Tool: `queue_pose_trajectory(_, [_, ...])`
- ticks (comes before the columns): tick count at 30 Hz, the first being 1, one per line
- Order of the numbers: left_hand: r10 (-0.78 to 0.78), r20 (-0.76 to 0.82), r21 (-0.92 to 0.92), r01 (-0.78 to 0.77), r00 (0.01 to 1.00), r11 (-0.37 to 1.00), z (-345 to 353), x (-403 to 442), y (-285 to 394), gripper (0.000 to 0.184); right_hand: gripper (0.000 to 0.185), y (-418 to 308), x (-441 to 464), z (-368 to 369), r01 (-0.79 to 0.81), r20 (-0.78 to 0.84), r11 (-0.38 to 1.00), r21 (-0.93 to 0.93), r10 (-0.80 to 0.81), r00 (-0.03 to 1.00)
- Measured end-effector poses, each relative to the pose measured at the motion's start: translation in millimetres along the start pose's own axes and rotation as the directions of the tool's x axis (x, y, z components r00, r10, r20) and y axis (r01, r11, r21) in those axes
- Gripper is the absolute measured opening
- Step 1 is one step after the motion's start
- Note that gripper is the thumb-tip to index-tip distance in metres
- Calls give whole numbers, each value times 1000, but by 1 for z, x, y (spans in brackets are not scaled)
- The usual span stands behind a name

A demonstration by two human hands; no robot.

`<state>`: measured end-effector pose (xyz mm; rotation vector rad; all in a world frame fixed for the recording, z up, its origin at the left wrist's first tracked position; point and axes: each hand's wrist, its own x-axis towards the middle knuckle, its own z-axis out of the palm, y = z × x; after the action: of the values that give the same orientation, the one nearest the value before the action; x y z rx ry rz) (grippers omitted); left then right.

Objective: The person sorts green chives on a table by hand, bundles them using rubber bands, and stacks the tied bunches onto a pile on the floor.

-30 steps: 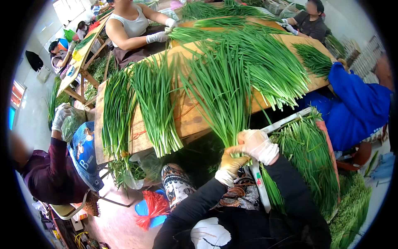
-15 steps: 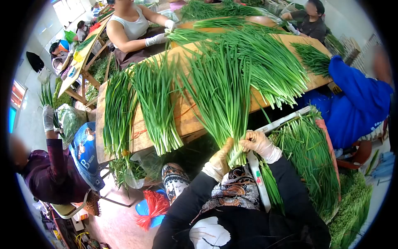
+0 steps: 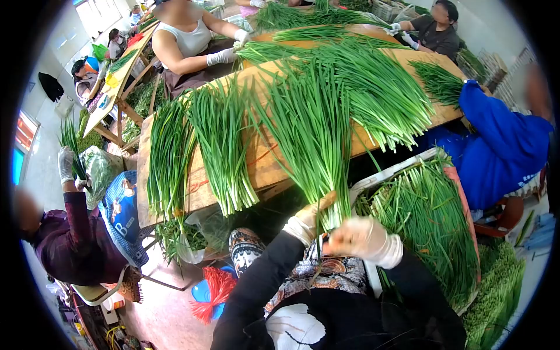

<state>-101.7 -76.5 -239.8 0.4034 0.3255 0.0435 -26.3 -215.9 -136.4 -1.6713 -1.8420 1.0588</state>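
At the frame's centre we see the green bunch [image 3: 315,134], its long axis running upward from pale ends [image 3: 335,218], the nearer left hand [image 3: 309,220] closed around its base from the left, the right hand [image 3: 363,237] curled (on what, if anything, we cannot tell) just below.

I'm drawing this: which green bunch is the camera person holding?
The middle bunch, its pale ends past the table edge in the left hand. The two bunches on its left and pile on its right are in neither hand.
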Motion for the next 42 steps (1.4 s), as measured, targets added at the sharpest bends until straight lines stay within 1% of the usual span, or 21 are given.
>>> queue_pose_trajectory(1, [45, -94, 71, -39, 995, 997, 7, -3, 2, 47, 30, -2, 2, -7, 5, -319, 991, 133, 38, 947])
queue_pose_trajectory(3, [38, 59, 61, -42, 998, 997, -16, 4, -4, 50, 31, 3, 21, -13, -142, -521, 899, -415, -107, 847])
queue_pose_trajectory(4, [-30, 9, 77, 30, 999, 997, -18, 6, -2, 48, 34, 8, 31, -14, -132, -591, 900, -416, -157, 791])
queue_pose_trajectory(8, [35, -150, 190, -6, 988, 982, 25, -17, 10, 40, 44, 20, 41, -13, -195, -517, 911, -363, -23, 856])
queue_pose_trajectory(12, [14, -156, 70, -3, 988, 998, 10, -8, 7, 38, 48, 31, 44, -4, -268, -598, 901, -342, 11, 802])
queue_pose_trajectory(14, [-20, 135, -71, 30, 991, 997, -1, -4, 9, 38, 48, 32, 44, -4, -271, -616, 905, -327, 14, 788])
queue_pose_trajectory(18, [103, -123, -60, -110, 987, 992, 27, -16, 10, 43, 43, 35, 45, -2, -223, -669, 953, -204, 30, 742])
queue_pose_trajectory(21, [98, 30, -91, -95, 995, 991, 12, -17, 8, 48, 38, 47, 45, 4, -218, -744, 961, -168, 21, 668])
queue_pose_trajectory(25, [24, 162, -215, 11, 986, 977, -20, 2, -5, 52, 27, 50, 44, 7, -356, -660, 862, -361, 33, 750])
queue_pose_trajectory(29, [45, -41, -59, -48, 998, 997, -13, -6, 0, 54, 20, 58, 45, -5, -271, -567, 938, -214, 107, 817])
queue_pose_trajectory(30, [-4, 7, -100, 4, 1000, 995, -8, -11, 3, 55, 17, 60, 45, -5, -82, -540, 964, 253, 211, 815])
queue_pose_trajectory(31, [-2, 6, -100, 3, 1000, 995, -1, -14, 6, 55, 14, 61, 44, -7, 112, -469, 741, 662, 293, 833])
queue_pose_trajectory(33, [31, 82, -138, -19, 996, 990, 11, -19, 9, 52, 12, 39, 28, -25, 213, -342, 334, 918, 397, 852])
queue_pose_trajectory(35, [62, 151, -122, -44, 987, 992, 1, -14, 5, 55, 14, 32, 15, -13, 456, -476, 139, 879, 185, 860])
queue_pose_trajectory(36, [150, -3, 11, -150, 989, 989, -1, -13, 2, 57, 13, 37, 7, -2, 360, -393, 209, 909, 146, 908])
queue_pose_trajectory(37, [253, -143, 159, -230, 957, 960, -6, -12, -1, 60, 15, 30, 1, 1, 76, -118, 508, 858, 49, 992])
queue_pose_trajectory(38, [328, 89, 119, -337, 940, 934, -28, -4, -7, 61, 27, 24, 4, 11, -114, 206, 778, 618, -20, 978])
queue_pose_trajectory(39, [384, 316, 35, -415, 868, 909, -51, 4, -13, 63, 33, 23, 6, 30, -85, 414, 969, 232, -19, 910])
queue_pose_trajectory(40, [153, 314, -10, -158, 937, 987, -37, 3, -5, 58, 38, 20, 11, 45, 165, 570, 985, -47, -109, 814])
queue_pose_trajectory(41, [-87, 323, -55, 111, 942, 992, -29, 2, -1, 54, 35, 15, 10, 48, 28, 713, 915, -403, 295, 636])
queue_pose_trajectory(42, [-58, 192, -23, 63, 980, 998, -26, -4, 2, 47, 36, 19, 8, 49, -5, 530, 973, -229, 129, 838])
